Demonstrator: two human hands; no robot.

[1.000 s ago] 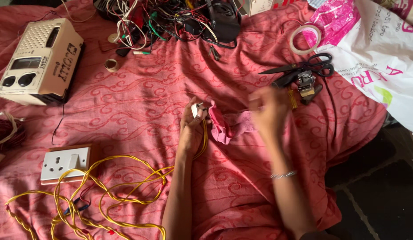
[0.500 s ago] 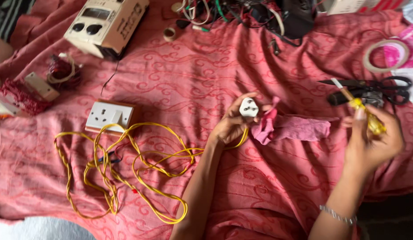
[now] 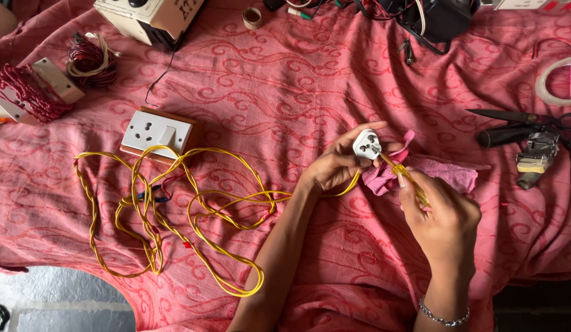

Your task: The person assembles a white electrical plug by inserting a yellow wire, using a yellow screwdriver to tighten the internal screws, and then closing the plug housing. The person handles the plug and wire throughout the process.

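Note:
My left hand [image 3: 332, 166] grips a white three-pin plug [image 3: 367, 145], pins facing up. A yellow wire [image 3: 193, 209] runs from the plug, loops in a tangle over the red patterned cloth [image 3: 285, 92] and reaches a white socket-and-switch board [image 3: 157, 131]. My right hand [image 3: 442, 215] holds a yellow-handled screwdriver [image 3: 409, 178] with its tip at the plug. A pink rag [image 3: 436, 172] lies under both hands.
Black scissors [image 3: 512, 117] and a small metal tool [image 3: 534, 157] lie at the right, with a tape roll [image 3: 552, 80]. A cream radio-like box [image 3: 150, 15] sits top left, red wire bundles [image 3: 33, 92] at far left, and dark cables [image 3: 433, 15] along the top.
My right hand has come back from the tools at the right with the screwdriver and brought its tip to the plug. The view has shifted, so the bed looks nearer.

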